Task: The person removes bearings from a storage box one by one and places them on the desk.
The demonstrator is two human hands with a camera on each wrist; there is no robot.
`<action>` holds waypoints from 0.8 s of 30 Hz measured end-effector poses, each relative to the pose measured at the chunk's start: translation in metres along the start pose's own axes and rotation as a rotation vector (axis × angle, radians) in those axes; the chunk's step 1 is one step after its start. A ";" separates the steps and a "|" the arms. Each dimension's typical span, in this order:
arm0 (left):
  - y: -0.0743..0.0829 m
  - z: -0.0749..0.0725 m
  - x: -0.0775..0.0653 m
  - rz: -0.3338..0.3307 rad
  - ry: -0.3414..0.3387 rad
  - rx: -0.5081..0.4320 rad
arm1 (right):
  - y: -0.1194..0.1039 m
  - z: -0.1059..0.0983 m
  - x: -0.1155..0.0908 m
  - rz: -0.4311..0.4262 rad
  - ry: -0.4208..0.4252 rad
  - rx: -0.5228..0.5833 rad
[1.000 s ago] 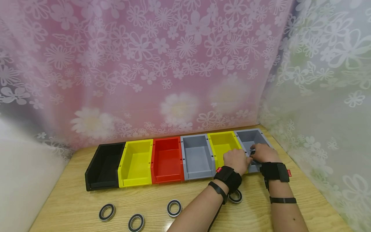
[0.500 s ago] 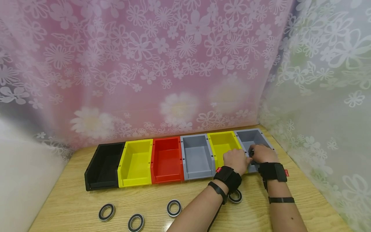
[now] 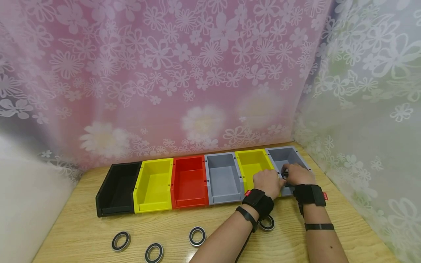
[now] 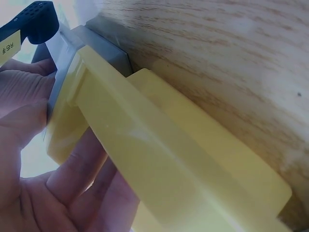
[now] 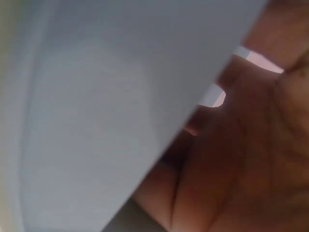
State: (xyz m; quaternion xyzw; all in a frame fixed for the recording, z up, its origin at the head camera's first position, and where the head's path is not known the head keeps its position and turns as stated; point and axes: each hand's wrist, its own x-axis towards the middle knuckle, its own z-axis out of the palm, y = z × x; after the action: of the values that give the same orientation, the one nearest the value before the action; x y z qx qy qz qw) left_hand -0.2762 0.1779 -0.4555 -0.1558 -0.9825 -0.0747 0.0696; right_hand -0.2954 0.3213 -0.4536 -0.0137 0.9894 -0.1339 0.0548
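Note:
My left hand (image 3: 268,182) grips the front of the right-hand yellow bin (image 3: 253,160), its thumb reaching across to the edge of the neighbouring grey bin (image 3: 286,155). In the left wrist view, fingers (image 4: 79,164) curl against the yellow bin wall (image 4: 145,140). My right hand (image 3: 299,174) reaches into the far-right grey bin, fingertips curled around a dark ring-shaped bearing (image 3: 285,175), mostly hidden by the hand. The right wrist view shows the grey bin's wall (image 5: 96,116) covering the fingertips, with the palm (image 5: 241,159) beside it.
Further left in the row stand a grey bin (image 3: 224,179), a red bin (image 3: 189,179), a yellow bin (image 3: 154,182) and a black bin (image 3: 118,190). Several bearings lie on the wooden table (image 3: 82,226), one bearing (image 3: 267,223) by the left wrist. Curtains hang behind and right.
My right hand has shifted slightly left within the far-right grey bin, still holding the bearing. The left hand stays in place, and the loose bearings have not moved.

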 end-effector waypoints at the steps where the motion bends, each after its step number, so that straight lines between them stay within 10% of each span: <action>1: 0.000 0.000 0.000 0.001 -0.002 -0.002 | 0.001 0.001 0.001 -0.002 -0.011 0.010; 24: -0.002 -0.004 -0.006 0.024 0.007 -0.009 | 0.002 -0.018 -0.004 -0.100 0.012 0.159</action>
State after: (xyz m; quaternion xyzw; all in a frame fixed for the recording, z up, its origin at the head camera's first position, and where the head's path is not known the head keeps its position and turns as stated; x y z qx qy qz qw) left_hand -0.2709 0.1733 -0.4525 -0.1674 -0.9800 -0.0787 0.0731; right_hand -0.2931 0.3283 -0.4359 -0.0580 0.9740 -0.2147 0.0432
